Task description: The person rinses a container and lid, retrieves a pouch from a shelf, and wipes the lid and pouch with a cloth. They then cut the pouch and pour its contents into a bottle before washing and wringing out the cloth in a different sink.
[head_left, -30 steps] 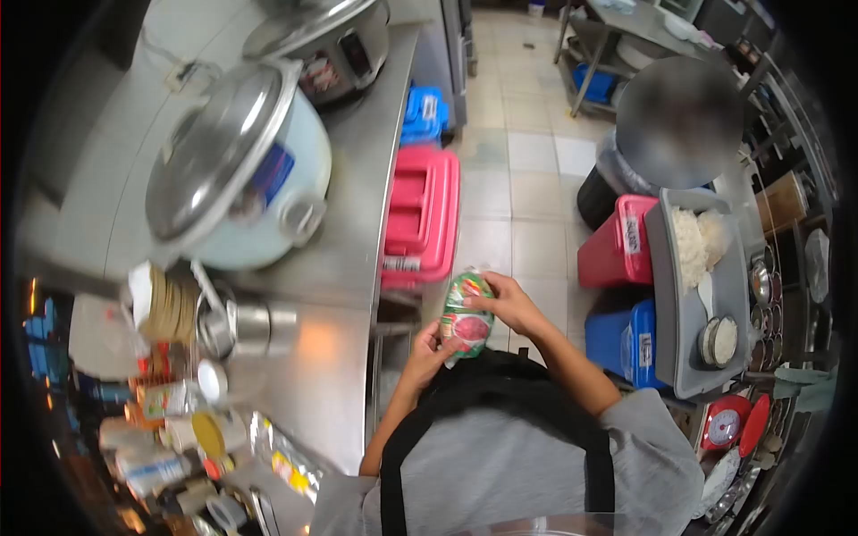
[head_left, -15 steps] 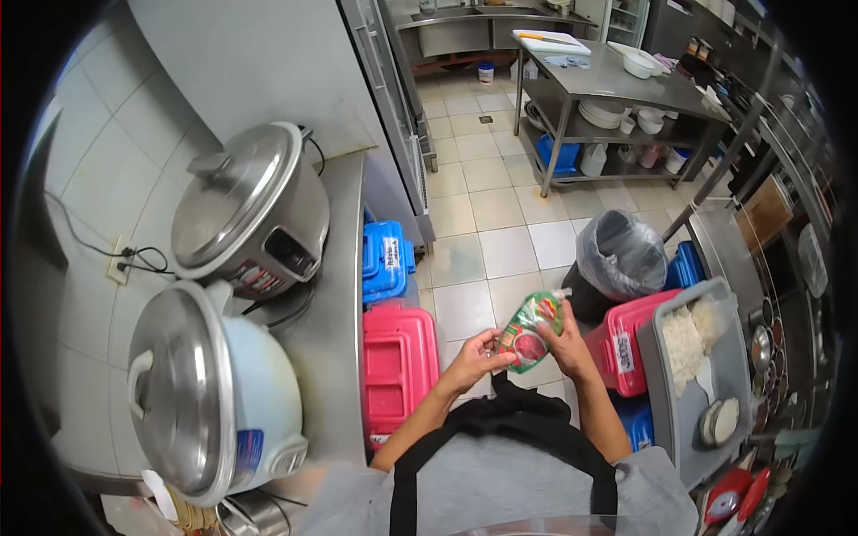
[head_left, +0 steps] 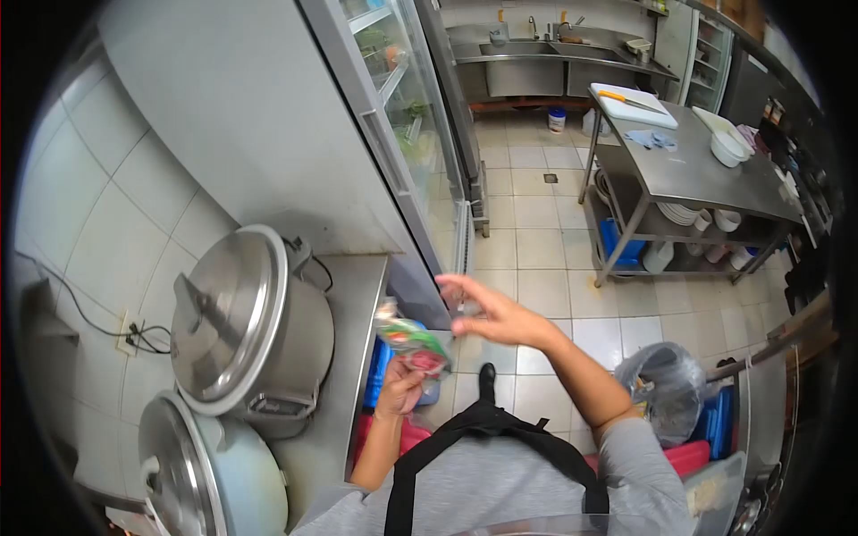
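Observation:
A clear plastic packet with green and red printing (head_left: 418, 341) is pinched at its lower end by my left hand (head_left: 399, 389), its twisted top tilting up and to the left. My right hand (head_left: 493, 313) is apart from the packet, raised with fingers spread and holding nothing. Its fingertips point left, overlapping the lower edge of the glass-door fridge (head_left: 429, 152) in this view. Motion blurs the packet somewhat.
Two large rice cookers, one steel (head_left: 228, 322) and one pale blue (head_left: 237, 473), stand on the metal counter (head_left: 357, 286) at left. A lined bin (head_left: 666, 384) is at right. Farther back, a steel table (head_left: 684, 165) carries a cutting board (head_left: 636, 109) with a knife.
My right hand has let go of the packet and moved up and left toward the fridge. My left hand keeps the packet, now farther left. The view has shifted toward the fridge.

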Demonstrator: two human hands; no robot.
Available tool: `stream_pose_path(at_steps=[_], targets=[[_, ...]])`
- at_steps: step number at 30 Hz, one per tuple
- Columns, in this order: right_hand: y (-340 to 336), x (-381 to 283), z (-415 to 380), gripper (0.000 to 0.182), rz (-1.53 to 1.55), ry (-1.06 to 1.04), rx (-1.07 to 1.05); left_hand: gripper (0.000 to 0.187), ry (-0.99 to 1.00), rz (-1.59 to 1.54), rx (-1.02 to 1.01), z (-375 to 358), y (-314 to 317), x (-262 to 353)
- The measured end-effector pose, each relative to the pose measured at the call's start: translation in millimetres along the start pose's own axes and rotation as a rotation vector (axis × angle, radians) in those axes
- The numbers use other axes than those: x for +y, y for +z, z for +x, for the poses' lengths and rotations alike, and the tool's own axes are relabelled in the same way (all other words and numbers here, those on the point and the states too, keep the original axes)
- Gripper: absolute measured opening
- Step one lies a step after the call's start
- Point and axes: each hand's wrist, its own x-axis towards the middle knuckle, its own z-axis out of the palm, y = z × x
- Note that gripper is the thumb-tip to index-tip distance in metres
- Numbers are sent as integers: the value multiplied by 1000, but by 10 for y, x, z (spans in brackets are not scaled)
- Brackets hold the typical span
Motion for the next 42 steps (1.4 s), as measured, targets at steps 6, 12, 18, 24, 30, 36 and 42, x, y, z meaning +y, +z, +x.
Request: stream_pose_path(at_steps=[6,12,18,24,30,36,42], targets=[[-630,567,1730,28,-1328,-705,-94,47,613,57,87,1434,-339,747],[-883,906,2452,17,-1633,-826,-182,54,949,223,45,2598,310,1614],[-886,765,2377,18,-1678,-682,-293,57,996,377,220,2934,299,1474],[-1109,574,2390,17,-1624,-738,-491,66,929,303,249,2834,435,1514],[-1857,80,1907,26,-1235,-309,-654,53,656,209,161,2558,222,1323],[-2892,-464,1444,67,-475,-253,766,30,252,379,3,2762,179,1146],[-3158,-43,1622,82,-714,-145,1141,36,92,523,-39,3282,116,1114]])
